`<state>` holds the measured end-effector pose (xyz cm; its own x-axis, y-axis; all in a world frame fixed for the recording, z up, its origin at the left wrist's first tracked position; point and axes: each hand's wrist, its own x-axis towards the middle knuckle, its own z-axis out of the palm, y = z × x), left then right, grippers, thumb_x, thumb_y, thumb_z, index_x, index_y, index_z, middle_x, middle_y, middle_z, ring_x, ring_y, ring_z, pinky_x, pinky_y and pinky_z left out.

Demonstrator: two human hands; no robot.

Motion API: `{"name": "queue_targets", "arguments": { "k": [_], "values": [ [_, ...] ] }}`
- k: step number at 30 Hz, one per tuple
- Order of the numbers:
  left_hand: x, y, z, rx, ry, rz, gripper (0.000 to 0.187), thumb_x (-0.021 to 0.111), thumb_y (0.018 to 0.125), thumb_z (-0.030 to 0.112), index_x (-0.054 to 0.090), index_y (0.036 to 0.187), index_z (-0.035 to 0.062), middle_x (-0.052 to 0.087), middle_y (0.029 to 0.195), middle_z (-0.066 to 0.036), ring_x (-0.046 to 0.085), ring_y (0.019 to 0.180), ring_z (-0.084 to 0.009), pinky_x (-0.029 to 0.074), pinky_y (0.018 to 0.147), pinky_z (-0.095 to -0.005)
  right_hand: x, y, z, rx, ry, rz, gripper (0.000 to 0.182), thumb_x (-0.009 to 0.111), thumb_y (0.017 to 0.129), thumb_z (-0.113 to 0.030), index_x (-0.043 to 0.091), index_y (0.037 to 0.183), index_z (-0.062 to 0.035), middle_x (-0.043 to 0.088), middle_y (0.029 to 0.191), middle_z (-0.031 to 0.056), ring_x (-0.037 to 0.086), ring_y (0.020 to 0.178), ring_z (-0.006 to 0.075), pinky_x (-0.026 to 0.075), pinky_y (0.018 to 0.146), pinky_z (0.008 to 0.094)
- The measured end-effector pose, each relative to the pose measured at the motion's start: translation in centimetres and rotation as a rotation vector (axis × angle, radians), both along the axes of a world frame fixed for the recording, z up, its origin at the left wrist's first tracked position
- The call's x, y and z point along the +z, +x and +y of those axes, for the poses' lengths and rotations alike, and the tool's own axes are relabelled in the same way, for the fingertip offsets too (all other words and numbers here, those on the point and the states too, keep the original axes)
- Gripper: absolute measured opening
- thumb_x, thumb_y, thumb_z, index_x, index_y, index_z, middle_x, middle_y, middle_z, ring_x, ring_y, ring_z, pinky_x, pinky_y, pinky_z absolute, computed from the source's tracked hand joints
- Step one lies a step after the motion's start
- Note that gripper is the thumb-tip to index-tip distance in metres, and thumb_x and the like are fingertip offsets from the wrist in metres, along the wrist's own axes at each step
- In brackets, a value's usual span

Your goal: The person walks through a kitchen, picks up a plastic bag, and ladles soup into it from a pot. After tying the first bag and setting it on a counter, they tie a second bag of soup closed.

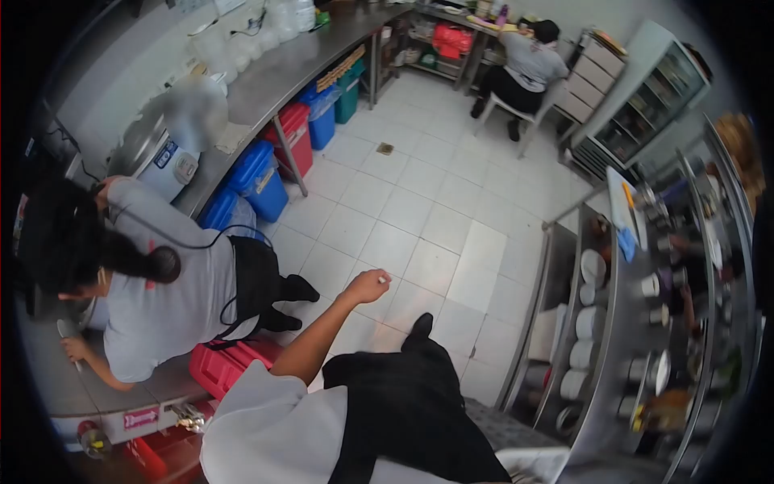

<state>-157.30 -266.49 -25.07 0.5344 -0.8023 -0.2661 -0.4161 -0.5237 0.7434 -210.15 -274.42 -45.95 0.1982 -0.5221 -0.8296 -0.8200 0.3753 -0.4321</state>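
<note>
My left hand (368, 286) hangs over the white tiled floor (387, 250), held out in front of my black apron (395, 403). Its fingers are curled closed. A small pale spot shows at the fingertips, too small to name. The hand touches no surface. Nearest on its left are the dark trousers and shoes of a co-worker (177, 282), who bends over the counter with one hand on a pale-handled tool (67, 339). A red bin (234, 363) stands between that person and my arm. My right hand is out of view.
A steel counter (322, 50) runs along the left wall, with blue bins (260, 181) and a red bin (292, 133) beneath. Steel shelves (601, 323) with dishes line the right. Another person (532, 64) sits at the back near a glass-door fridge (645, 101).
</note>
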Motion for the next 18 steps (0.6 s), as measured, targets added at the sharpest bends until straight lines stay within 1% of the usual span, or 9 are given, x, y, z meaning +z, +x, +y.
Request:
{"name": "queue_targets", "arguments": {
  "k": [3, 5, 7, 8, 9, 10, 13, 17, 18],
  "values": [
    [-1.6, 4.6, -1.0, -0.061, -0.065, 0.019, 0.025, 0.059, 0.092, 0.009, 0.068, 0.115, 0.0052, 0.071, 0.088, -0.009, 0.067, 0.075, -0.0148, 0.055, 0.07, -0.03, -1.5, 5.6, -12.9, 0.251, -0.014, 0.032, 0.031, 0.054, 0.095, -0.024, 0.063, 0.118, -0.0043, 0.07, 0.105, 0.013, 0.072, 0.083, 0.0257, 0.058, 0.062, 0.0419],
    [-1.0, 6.8, -2.0, 0.342, -0.233, 0.288, 0.025, 0.056, 0.093, 0.01, 0.067, 0.115, 0.0035, 0.072, 0.09, -0.01, 0.067, 0.073, -0.0157, 0.055, 0.069, -0.0303, -3.7, 8.6, -23.2, 0.482, -0.017, 0.086, 0.033, 0.053, 0.096, -0.025, 0.062, 0.12, -0.0045, 0.071, 0.109, 0.0141, 0.073, 0.086, 0.0271, 0.059, 0.063, 0.0434],
    [0.7, 8.6, -2.5, 0.662, -0.351, 0.247, 0.025, 0.054, 0.093, 0.008, 0.066, 0.114, 0.0021, 0.072, 0.087, -0.01, 0.067, 0.071, -0.0154, 0.054, 0.066, -0.0295, -8.5, 12.6, -37.6, 0.764, 0.043, 0.216, 0.034, 0.053, 0.097, -0.026, 0.061, 0.123, -0.0047, 0.071, 0.113, 0.0153, 0.074, 0.088, 0.0285, 0.06, 0.063, 0.0449],
    [1.5, 8.9, -2.9, 0.812, -0.344, 0.274, 0.024, 0.053, 0.093, 0.008, 0.067, 0.113, 0.0024, 0.072, 0.087, -0.011, 0.067, 0.071, -0.0147, 0.052, 0.065, -0.0287, 0.2, 19.6, -42.2, 0.846, 0.048, 0.054, 0.011, 0.063, 0.086, -0.01, 0.065, 0.093, -0.0015, 0.071, 0.09, 0.0108, 0.071, 0.067, 0.0257, 0.059, 0.049, 0.0371],
    [1.8, 10.1, -3.7, 0.955, -0.345, 0.287, 0.023, 0.053, 0.093, 0.007, 0.067, 0.111, 0.0027, 0.071, 0.086, -0.011, 0.066, 0.071, -0.014, 0.051, 0.063, -0.0279, 1.2, 24.5, -48.9, 0.871, -0.067, 0.153, 0.014, 0.066, 0.084, -0.008, 0.066, 0.096, -0.0025, 0.071, 0.089, 0.0103, 0.068, 0.06, 0.0247, 0.056, 0.046, 0.0371],
    [0.9, 11.2, -4.5, 1.052, -0.391, 0.274, 0.022, 0.051, 0.091, 0.004, 0.068, 0.106, 0.0024, 0.07, 0.081, -0.01, 0.065, 0.068, -0.0133, 0.049, 0.059, -0.0271, -0.7, 27.1, -58.0, 0.716, -0.085, 0.009, 0.036, 0.056, 0.093, -0.023, 0.061, 0.122, -0.0033, 0.073, 0.088, 0.0118, 0.071, 0.061, 0.0234, 0.053, 0.043, 0.0371],
    [-2.1, 15.6, -7.2, 1.327, -0.326, 0.097, 0.025, 0.048, 0.081, -0.006, 0.072, 0.087, 0.0, 0.064, 0.063, -0.009, 0.059, 0.058, -0.014, 0.047, 0.056, -0.0288, 13.6, 44.1, -64.8, 0.094, -0.306, -0.293, 0.038, 0.054, 0.096, -0.029, 0.059, 0.126, -0.0051, 0.07, 0.097, 0.0128, 0.069, 0.072, 0.0228, 0.052, 0.053, 0.0327],
    [-4.2, 27.3, -15.0, 1.346, -0.502, -0.301, 0.025, 0.047, 0.082, -0.005, 0.068, 0.071, 0.0031, 0.05, 0.055, 0.0, 0.042, 0.051, -0.0083, 0.031, 0.049, -0.0282, 21.8, 59.8, -66.5, -0.056, -0.466, -0.544, 0.036, 0.047, 0.102, -0.03, 0.06, 0.125, -0.0069, 0.07, 0.096, 0.0106, 0.067, 0.078, 0.019, 0.052, 0.063, 0.0308],
    [-3.2, 30.9, -17.5, 1.378, -0.582, -0.099, 0.025, 0.048, 0.085, -0.003, 0.068, 0.073, 0.0034, 0.048, 0.057, 0.002, 0.04, 0.051, -0.0065, 0.03, 0.048, -0.0264, 20.9, 61.4, -66.6, 0.034, -0.414, -0.527, 0.037, 0.044, 0.103, -0.031, 0.059, 0.126, -0.0075, 0.07, 0.097, 0.0103, 0.068, 0.078, 0.0187, 0.052, 0.064, 0.0315]
  ]
}}
